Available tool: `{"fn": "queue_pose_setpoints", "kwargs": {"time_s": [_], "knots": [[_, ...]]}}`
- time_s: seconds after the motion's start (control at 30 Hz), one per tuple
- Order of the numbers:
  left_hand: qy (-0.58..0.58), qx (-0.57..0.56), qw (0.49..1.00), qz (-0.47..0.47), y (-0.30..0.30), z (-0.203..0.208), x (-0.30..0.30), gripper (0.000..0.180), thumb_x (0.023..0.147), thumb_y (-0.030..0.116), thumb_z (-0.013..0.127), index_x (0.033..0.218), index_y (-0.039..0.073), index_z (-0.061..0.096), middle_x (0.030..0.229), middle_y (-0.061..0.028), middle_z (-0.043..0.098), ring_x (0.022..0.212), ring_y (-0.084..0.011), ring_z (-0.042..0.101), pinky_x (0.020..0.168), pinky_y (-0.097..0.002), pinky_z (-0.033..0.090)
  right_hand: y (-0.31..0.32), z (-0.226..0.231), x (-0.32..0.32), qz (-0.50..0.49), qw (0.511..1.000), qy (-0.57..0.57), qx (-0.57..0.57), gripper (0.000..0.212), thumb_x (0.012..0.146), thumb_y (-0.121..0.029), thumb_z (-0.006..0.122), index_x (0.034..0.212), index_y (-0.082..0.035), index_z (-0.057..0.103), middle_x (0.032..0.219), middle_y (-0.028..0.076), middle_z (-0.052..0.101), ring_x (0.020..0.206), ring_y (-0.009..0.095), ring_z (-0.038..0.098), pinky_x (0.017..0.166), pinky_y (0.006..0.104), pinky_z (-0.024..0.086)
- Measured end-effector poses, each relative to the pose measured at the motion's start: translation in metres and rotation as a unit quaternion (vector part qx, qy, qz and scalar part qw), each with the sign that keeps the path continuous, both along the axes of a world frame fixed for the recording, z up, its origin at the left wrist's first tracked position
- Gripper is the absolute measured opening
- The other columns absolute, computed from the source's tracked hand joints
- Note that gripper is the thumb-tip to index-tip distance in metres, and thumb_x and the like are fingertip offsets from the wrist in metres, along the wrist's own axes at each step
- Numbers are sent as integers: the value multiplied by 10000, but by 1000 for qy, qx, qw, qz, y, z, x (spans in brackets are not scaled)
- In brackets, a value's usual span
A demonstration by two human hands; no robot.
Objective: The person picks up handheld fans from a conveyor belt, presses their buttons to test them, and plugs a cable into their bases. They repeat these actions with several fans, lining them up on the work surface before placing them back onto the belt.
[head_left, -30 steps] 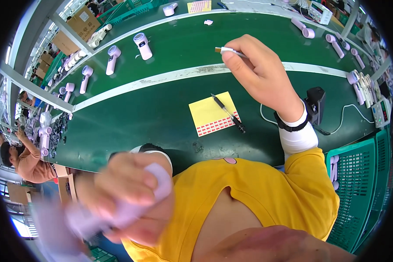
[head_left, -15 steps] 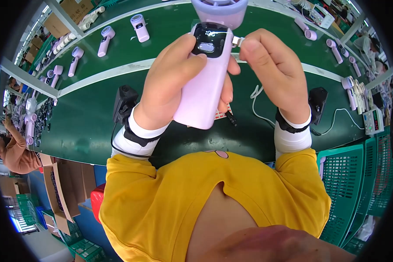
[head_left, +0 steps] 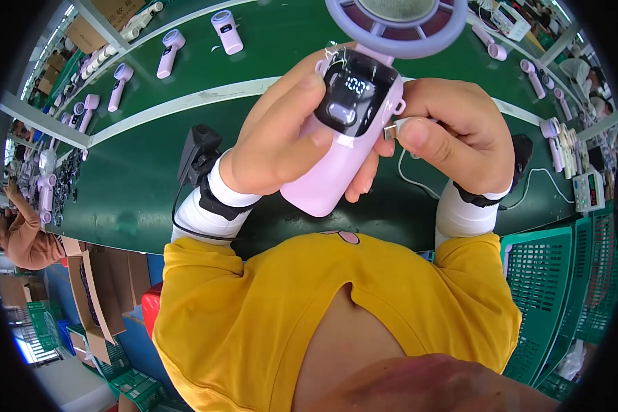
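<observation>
Centrally, the left hand (head_left: 271, 151) grips a lilac plastic handheld fan (head_left: 324, 168) by its handle, raised above the flat dark-green worktable (head_left: 141, 178); the right hand (head_left: 463, 130) pinches a metal-tipped white plug (head_left: 394, 129) just beside that handle.

Dark green flat-topped workbench (head_left: 134, 178)'s got small black parts (head_left: 67, 184) heaped at left, a white boxy meter (head_left: 588, 191) at right, lilac handheld fans (head_left: 166, 63) past the pale rail (head_left: 185, 106).
</observation>
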State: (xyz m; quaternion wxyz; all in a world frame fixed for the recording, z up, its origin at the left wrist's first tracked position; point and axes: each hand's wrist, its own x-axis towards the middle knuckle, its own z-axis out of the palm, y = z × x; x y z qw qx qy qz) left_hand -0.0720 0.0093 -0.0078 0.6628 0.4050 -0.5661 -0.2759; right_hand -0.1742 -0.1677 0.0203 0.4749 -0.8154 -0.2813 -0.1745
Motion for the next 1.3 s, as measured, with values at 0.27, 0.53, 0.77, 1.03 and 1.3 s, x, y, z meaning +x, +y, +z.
{"fn": "queue_pose_setpoints", "kwargs": {"time_s": [0.27, 0.53, 0.77, 1.03, 1.3], "knots": [[-18, -11, 999, 27, -2, -8, 2, 596, 783, 216, 454, 1277, -48, 249, 1071, -277, 460, 790, -265, 568, 680, -343, 490, -6, 11, -8, -66, 991, -22, -115, 213, 868, -182, 534, 733, -18, 551, 588, 76, 502, 526, 200, 469, 477, 287, 350], [-146, -109, 964, 195, -20, -30, 3, 603, 745, -110, 393, 1303, -39, 176, 1169, -425, 294, 616, -275, 536, 506, -363, 512, 2, -11, 23, -102, 994, -38, -6, 272, 890, -199, 501, 677, -29, 502, 614, 39, 543, 531, 166, 474, 492, 274, 359], [-123, -105, 973, 163, -17, -20, 1, 628, 768, -45, 425, 1327, -5, 142, 1082, -276, 417, 669, -204, 531, 526, -309, 475, -6, -11, 19, -100, 994, -22, -34, 222, 882, -196, 525, 728, -37, 545, 652, 21, 578, 538, 142, 473, 501, 255, 370], [-109, -130, 967, 193, -15, -22, -10, 573, 824, 60, 436, 1328, 7, 169, 974, -132, 509, 682, -150, 515, 534, -272, 446, 4, -6, 11, -113, 990, -59, -57, 212, 871, -212, 551, 764, -32, 585, 621, 32, 543, 522, 112, 466, 477, 249, 354], [233, -215, 930, 187, 53, 16, -42, 610, 797, 337, 552, 1267, 52, 289, 960, -126, 493, 777, -190, 505, 682, -339, 444, -27, 3, -4, -256, 954, -143, 58, 185, 880, -195, 539, 857, -17, 582, 801, 7, 556, 693, 95, 478, 665, 216, 388]]}}
